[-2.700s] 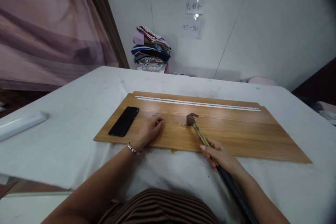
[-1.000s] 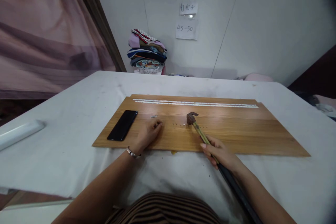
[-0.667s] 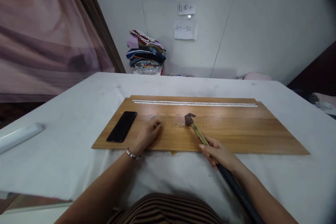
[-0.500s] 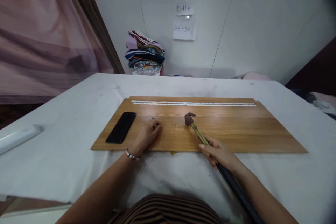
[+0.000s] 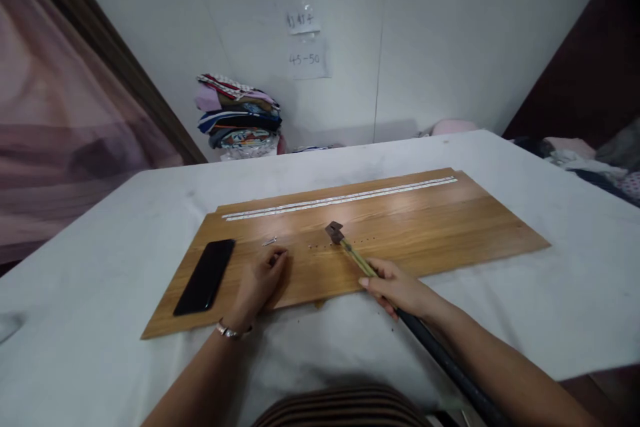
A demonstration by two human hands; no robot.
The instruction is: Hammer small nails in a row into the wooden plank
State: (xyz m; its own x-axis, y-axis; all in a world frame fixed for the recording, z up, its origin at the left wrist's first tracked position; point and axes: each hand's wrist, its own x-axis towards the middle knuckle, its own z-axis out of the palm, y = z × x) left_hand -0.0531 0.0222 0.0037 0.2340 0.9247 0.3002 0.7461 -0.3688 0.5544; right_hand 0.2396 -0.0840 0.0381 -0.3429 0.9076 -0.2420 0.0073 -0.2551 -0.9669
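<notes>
Swung round to our right since the earlier frame, our view now shows the wooden board slanting across the white bench, while the hammer has kept roughly its place on it. We take the hammer's head as our landmark. Our right hand lies to its right and closer to us, clamped round the handle, whose long axis runs from the head back past our right forearm. Our left hand rests on the board to the head's left, fingers curled together; we see nothing in them. The head sits over a row of small dark dots showing on both sides of it; whether it touches the board we cannot tell. Left of the head, just beyond our left hand, lie a few thin metal pins; farther left is the phone. Beyond the head run two white strips. Our right hand is the one joined to the hammer.
</notes>
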